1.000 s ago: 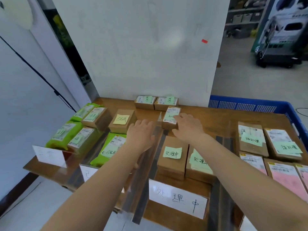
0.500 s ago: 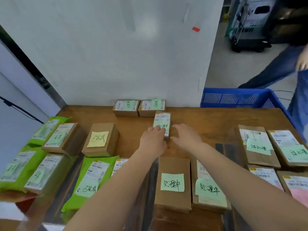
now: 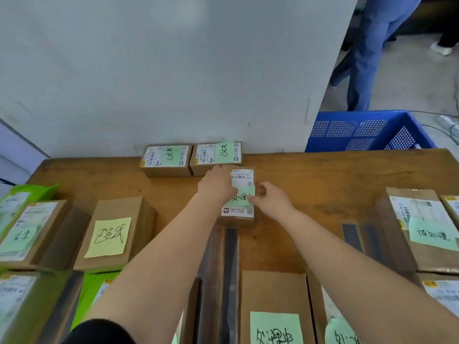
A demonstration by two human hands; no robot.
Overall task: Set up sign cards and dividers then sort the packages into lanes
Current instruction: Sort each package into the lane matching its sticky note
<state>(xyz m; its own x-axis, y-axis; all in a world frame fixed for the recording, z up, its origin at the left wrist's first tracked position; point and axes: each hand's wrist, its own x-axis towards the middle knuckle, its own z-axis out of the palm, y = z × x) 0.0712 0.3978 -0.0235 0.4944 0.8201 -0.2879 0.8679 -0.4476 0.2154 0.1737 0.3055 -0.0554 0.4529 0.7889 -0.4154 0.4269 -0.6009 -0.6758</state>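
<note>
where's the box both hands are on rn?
Head view, centre of the wooden table: the small box sits just in front of the right-hand one of two boxes against the wall, between left hand and right hand.

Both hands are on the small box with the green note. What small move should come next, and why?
Probably draw the small box toward you, into the lane behind the two boxes with matching green notes. Both hands, left hand and right hand, already grip its sides.

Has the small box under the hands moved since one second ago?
Cannot tell: the small box sits just before the two boxes at the wall, much as earlier; the camera shifted.
</note>
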